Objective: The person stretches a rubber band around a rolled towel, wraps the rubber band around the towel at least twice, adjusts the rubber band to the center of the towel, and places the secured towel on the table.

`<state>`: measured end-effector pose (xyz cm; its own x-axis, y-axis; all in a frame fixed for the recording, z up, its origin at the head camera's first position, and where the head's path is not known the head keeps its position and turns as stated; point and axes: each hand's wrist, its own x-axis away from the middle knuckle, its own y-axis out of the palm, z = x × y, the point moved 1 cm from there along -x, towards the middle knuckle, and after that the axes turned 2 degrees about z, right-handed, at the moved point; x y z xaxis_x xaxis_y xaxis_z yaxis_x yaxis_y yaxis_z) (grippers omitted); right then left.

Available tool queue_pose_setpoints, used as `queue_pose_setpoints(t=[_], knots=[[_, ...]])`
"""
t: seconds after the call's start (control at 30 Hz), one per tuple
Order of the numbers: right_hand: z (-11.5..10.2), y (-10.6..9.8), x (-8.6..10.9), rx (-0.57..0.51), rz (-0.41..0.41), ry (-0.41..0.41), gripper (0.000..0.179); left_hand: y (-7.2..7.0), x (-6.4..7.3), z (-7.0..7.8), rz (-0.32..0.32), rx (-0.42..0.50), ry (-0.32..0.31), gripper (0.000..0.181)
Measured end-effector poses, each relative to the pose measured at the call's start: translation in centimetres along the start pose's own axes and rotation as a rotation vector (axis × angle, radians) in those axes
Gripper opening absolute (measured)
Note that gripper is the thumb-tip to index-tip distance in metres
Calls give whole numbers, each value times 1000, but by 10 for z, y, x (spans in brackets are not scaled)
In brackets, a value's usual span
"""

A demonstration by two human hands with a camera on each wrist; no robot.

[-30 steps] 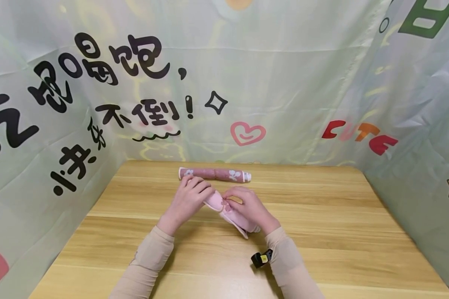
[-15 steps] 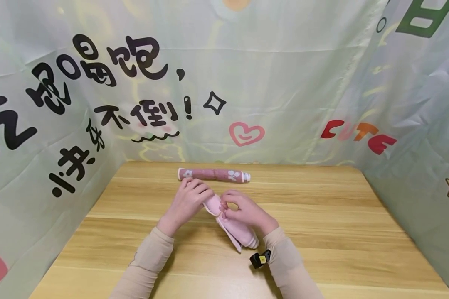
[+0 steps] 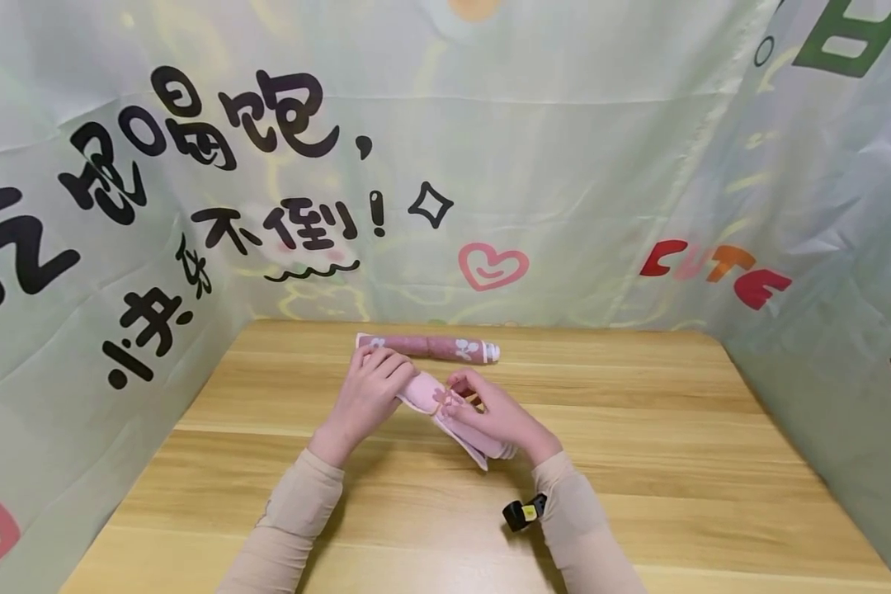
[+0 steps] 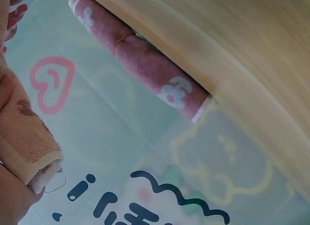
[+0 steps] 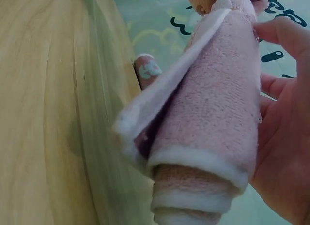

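Note:
A light pink towel [image 3: 420, 393], rolled up, slants between my two hands above the table. My left hand [image 3: 367, 389] grips its far left end. A thin tan rubber band [image 3: 436, 411] cinches the roll around its middle. There my right hand [image 3: 499, 414] pinches at the band with thumb and fingers. In the right wrist view the towel [image 5: 208, 99] has a loose flap along one side, and its near end shows stepped white-edged layers. The fingertips on the band are partly hidden there. In the left wrist view the towel's other end [image 4: 31, 133] sticks out past my hand.
A second rolled towel, darker pink with pale flowers [image 3: 456, 347], lies near the back of the wooden table [image 3: 676, 462], just beyond my left hand. A printed curtain [image 3: 564, 165] stands around the table. A black strap device [image 3: 523, 513] is on my right wrist.
The towel's near end swung down toward me, then came back up. My right fingers shifted about the band at the middle. My left hand kept its grip on the far end.

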<state>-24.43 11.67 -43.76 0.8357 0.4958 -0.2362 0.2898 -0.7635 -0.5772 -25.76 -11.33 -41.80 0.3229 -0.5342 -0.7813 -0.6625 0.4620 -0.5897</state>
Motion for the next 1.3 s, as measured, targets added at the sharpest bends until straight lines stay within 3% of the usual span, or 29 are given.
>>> queue_pose_setpoints(t=[0.3, 0.57, 0.87, 1.1, 1.3], knots=[[2, 0, 0, 41, -22, 30, 43, 3, 0, 1, -39, -10, 3, 40], [6, 3, -1, 146, 87, 73, 38, 6, 5, 4, -156, 0, -9, 51], [4, 3, -4, 388, 199, -5, 36, 6, 4, 10, -278, 18, -34, 52], [7, 5, -4, 499, 264, -109, 36, 7, 3, 14, -380, 38, -82, 53], [8, 9, -5, 547, 310, -178, 40, 6, 4, 16, -366, 41, -84, 48]])
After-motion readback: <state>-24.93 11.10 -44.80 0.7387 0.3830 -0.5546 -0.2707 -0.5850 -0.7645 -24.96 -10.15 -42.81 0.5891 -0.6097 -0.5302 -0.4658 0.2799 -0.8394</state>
